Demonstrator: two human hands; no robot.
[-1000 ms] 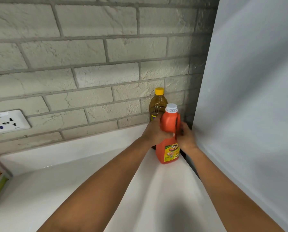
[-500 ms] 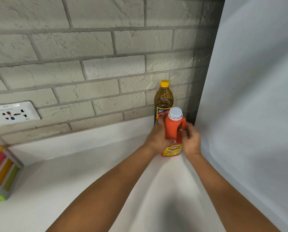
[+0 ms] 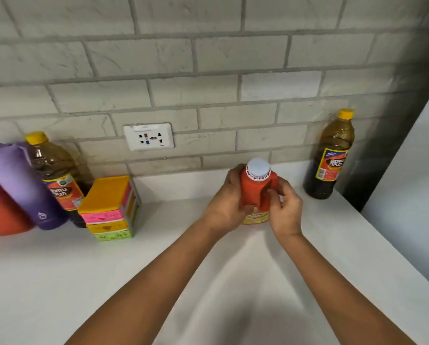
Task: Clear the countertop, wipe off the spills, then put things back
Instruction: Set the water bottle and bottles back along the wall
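The orange plastic bottle with a white screw cap [image 3: 257, 192] is held upright at the centre of the frame, near the back of the white worktop [image 3: 59, 282]. It is gripped from both sides: the left hand [image 3: 227, 202] is wrapped round its left flank, and the right hand [image 3: 284, 210] is curled at its handle side, with fingers hooked into the handle recess. Its long axis is vertical, cap uppermost. Whether its base touches the worktop cannot be told, since it is hidden by the hands. The dark glass-like bottle with a yellow cap [image 3: 331, 158] stands well apart at the right of the frame, against the grey brick wall [image 3: 208, 58]. The free spot beside that bottle lies to the right of the hands, so the right hand is judged the nearer for any setting-down there.
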